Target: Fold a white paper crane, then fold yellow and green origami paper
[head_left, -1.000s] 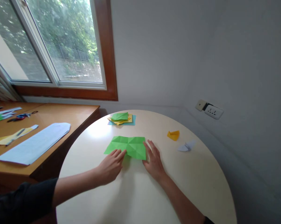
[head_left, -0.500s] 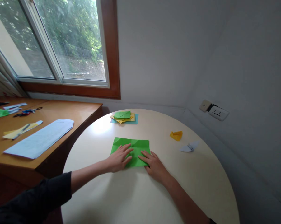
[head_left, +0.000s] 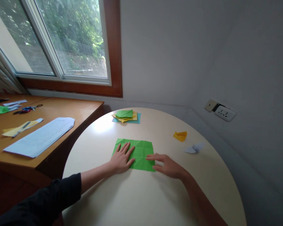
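A creased sheet of green paper lies unfolded on the round white table. My left hand rests flat on the left part of the sheet, its fingers spread. Over the right edge of the paper is my right hand, its fingers stretched out and apart with nothing between them. Whether the right fingertips touch the sheet, I cannot tell. Folds cross the paper in several directions, and its left part is hidden under my left hand.
Behind the sheet sits a stack of coloured paper. To the right lie a folded yellow paper and a folded white paper. The wooden desk at left bears white sheets, a pen and scissors.
My right hand has lifted and shifted right toward the paper's edge. My left hand now lies flatter with fingers spread. The upper part of the green sheet looks more opened out.
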Action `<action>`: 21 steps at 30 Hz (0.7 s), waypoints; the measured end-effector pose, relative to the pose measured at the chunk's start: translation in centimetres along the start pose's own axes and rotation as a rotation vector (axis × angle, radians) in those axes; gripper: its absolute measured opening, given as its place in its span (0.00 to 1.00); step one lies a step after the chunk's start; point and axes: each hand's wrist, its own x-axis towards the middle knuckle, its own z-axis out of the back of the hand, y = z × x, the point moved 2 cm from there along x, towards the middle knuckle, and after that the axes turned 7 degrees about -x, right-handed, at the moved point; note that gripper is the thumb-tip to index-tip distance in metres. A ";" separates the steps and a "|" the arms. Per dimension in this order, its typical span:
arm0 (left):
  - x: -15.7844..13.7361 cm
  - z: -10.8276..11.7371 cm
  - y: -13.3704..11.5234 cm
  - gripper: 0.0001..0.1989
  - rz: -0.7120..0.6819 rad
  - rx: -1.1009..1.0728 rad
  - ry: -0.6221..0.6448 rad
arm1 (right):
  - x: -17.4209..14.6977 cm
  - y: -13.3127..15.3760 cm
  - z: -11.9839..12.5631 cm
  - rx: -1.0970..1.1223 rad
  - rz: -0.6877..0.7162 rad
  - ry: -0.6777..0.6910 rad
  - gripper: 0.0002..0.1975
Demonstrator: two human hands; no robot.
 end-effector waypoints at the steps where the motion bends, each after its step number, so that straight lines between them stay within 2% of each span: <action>1: 0.0 -0.1 -0.1 0.30 -0.004 -0.002 0.000 | 0.4 -0.2 0.2 0.037 -0.027 -0.117 0.18; 3: 0.2 -0.2 -0.5 0.30 -0.013 -0.009 -0.006 | 1.5 -0.1 -0.1 0.002 -0.054 -0.295 0.17; 4: 0.2 -0.3 -0.8 0.30 -0.018 -0.012 -0.010 | 2.2 0.1 -0.6 -0.047 -0.049 -0.318 0.18; 7: 0.3 -0.6 -1.5 0.31 -0.030 -0.022 -0.013 | 4.2 0.6 -2.5 -0.225 -0.027 -0.219 0.20; 11: 0.4 -0.8 -2.1 0.31 -0.032 -0.035 -0.013 | 5.1 0.2 -3.9 -0.381 -0.082 -0.110 0.22; 15: 0.3 -0.8 -2.1 0.31 -0.023 -0.046 -0.013 | 4.8 -0.5 -4.3 -0.471 -0.105 -0.103 0.23; 21: 0.0 -0.5 -1.5 0.32 -0.024 -0.041 -0.028 | 4.7 -0.6 -4.6 -0.488 -0.118 -0.107 0.23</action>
